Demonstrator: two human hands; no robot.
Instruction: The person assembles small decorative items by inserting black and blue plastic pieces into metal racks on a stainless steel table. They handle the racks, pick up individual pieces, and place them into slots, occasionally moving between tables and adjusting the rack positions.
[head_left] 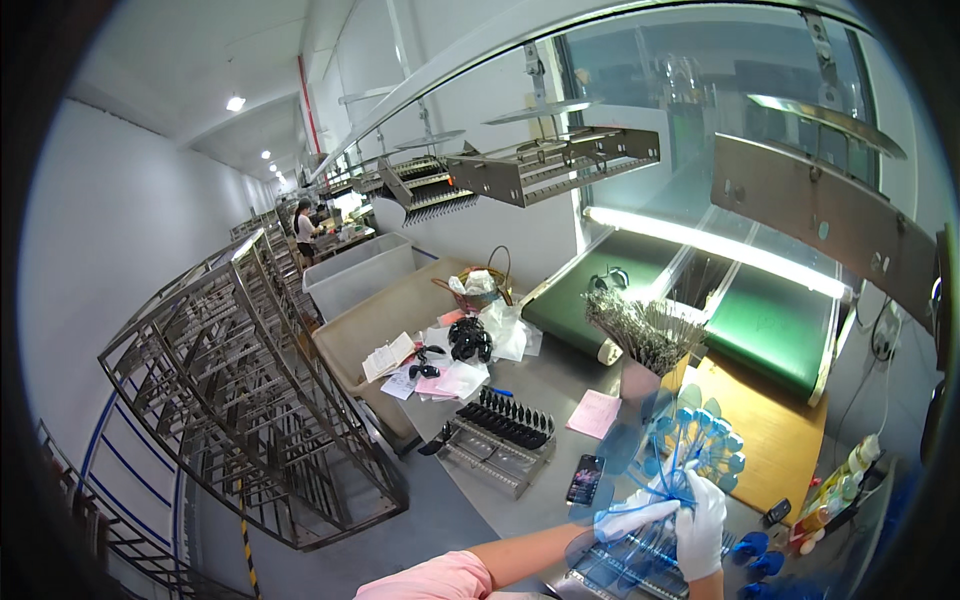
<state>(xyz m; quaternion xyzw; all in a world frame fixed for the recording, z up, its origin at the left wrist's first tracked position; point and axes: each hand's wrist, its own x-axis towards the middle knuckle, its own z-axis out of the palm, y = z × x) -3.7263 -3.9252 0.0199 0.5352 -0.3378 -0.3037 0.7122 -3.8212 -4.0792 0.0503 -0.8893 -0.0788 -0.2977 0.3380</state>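
Both hands wear white gloves and meet at the lower right, close to the table edge. Between them is a translucent blue lens sprue (672, 484), thin stems spreading from a centre to rounded lens-like discs. My left hand (632, 516) is closed on its stems from the left. Fingers bent, my right hand (703, 522) grips it near the centre. A metal slotted rack (598, 580) lies beneath the hands, partly hidden by blue discs. Beyond them stands a round cluster of pale blue discs (715, 445). A phone (586, 479) lies left of my left hand.
Another metal rack (500, 450) holds a row of black pieces. Behind it are black parts (470, 340) among papers and plastic bags. A container of thin metal rods (645, 335) stands before green conveyor belts (770, 325). Metal racks (560, 165) hang overhead. Bottles (850, 465) stand right.
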